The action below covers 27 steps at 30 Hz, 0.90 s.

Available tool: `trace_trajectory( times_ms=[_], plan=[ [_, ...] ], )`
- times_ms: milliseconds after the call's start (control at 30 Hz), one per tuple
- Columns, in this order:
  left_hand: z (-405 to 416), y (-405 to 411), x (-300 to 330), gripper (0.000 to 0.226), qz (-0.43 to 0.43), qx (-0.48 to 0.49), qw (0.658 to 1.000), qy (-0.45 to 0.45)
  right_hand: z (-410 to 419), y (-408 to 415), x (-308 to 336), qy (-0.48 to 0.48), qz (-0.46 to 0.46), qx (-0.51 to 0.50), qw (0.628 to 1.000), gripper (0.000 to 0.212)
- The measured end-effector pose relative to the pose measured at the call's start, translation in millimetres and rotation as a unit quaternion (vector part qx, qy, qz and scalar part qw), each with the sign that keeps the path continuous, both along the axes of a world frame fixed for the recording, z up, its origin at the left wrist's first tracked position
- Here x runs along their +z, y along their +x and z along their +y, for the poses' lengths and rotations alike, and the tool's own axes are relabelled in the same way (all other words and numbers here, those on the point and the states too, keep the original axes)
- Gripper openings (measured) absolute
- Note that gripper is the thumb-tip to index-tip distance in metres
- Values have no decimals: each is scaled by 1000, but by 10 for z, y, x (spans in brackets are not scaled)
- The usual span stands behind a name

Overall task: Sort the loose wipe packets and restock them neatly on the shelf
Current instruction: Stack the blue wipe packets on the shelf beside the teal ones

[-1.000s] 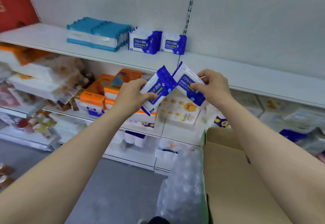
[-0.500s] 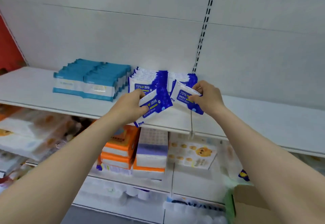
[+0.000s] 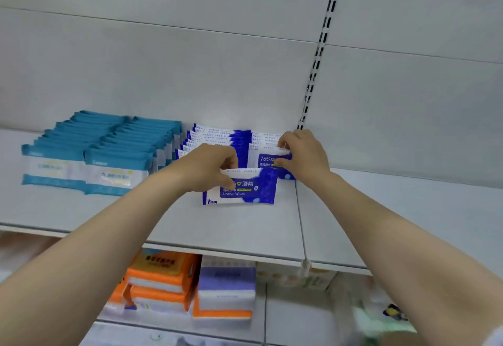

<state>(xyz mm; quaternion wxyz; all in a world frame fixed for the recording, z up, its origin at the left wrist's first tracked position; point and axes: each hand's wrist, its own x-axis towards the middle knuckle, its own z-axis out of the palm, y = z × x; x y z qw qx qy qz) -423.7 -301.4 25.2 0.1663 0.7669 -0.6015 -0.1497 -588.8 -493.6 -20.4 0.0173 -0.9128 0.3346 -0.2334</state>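
Head view: both hands up at the white shelf. Left hand pinches a blue-white alcohol wipe packet by its upper left part, fingers curled over the top edge, thumb on the front; packet upright, bottom edge at or on the shelf, can't tell which, in front of the left blue row. Right hand grips a second blue-white packet at its right end, fingers curled round it; it stands at the front of the right blue row. Teal packet rows stand just left of the blue rows. Lower shelf: orange packs, purple-white pack, blurry.
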Motion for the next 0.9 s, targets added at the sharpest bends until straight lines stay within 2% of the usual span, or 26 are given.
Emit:
trace_trajectory(
  times_ms=[100, 167, 233, 300, 367, 467, 600, 733, 900],
  plan=[
    [-144, -24, 14, 29, -9, -25, 1000, -13, -3, -68, 13, -12, -14, -35, 999, 47],
    [-238, -52, 35, 29, -15, -39, 999, -22, 79, -138, 143, 20, -82, -37, 996, 43],
    [-333, -87, 65, 29, -20, -51, 998, -44, 238, -202, 339, 135, -138, 10, 981, 40],
    [-425, -134, 95, 29, -15, -59, 995, -74, 434, -235, 493, 232, -102, 77, 964, 40],
    [-501, -163, 99, 29, -4, -59, 993, -100, 537, -210, 504, 207, -21, 89, 974, 38],
    [-517, -87, 62, 33, -22, -52, 990, -128, 494, -133, 403, 136, 7, 25, 990, 24],
    [-362, 168, 30, 77, -157, -36, 983, -94, 357, -97, 238, 121, 55, -26, 991, 25],
    [-256, 329, -96, 107, -211, -26, 977, -10, 315, 4, 151, 70, 88, -40, 993, 33],
    [-276, 384, -292, 110, -187, -30, 982, -21, 312, 49, 73, 8, 75, -45, 996, 55]
  ],
)
